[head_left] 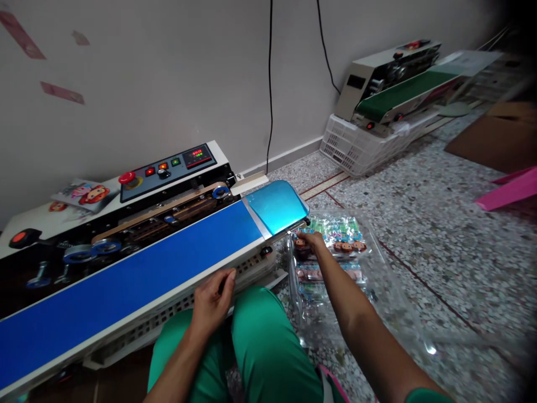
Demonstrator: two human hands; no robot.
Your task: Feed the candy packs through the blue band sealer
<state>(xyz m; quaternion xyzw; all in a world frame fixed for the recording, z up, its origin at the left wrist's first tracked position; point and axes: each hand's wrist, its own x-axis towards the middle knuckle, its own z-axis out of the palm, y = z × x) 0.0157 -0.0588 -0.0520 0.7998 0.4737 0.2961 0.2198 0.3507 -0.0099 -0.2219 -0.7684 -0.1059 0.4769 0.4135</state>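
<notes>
My left hand (pixel 213 298) is curled closed above my left knee, beside the front edge of the band sealer (pixel 168 176). Nothing shows between its thumb and fingers. My right hand (pixel 309 240) reaches down past the end of the blue conveyor belt (pixel 168 263). Its fingers are bent onto a glossy packet printed with a cartoon face (pixel 302 250), at the left side of a large clear plastic bag (pixel 384 274). Several more cartoon-printed packets (pixel 350 246) lie in the bag on the floor. The fingertips of my right hand are partly hidden.
A shiny blue plate (pixel 277 207) extends the conveyor's right end. Loose printed packets (pixel 86 195) lie on the sealer's top. A second sealer with a green belt (pixel 406 95) stands on a white crate (pixel 356 148). A cardboard box (pixel 495 137) and a pink object (pixel 509 187) are at right.
</notes>
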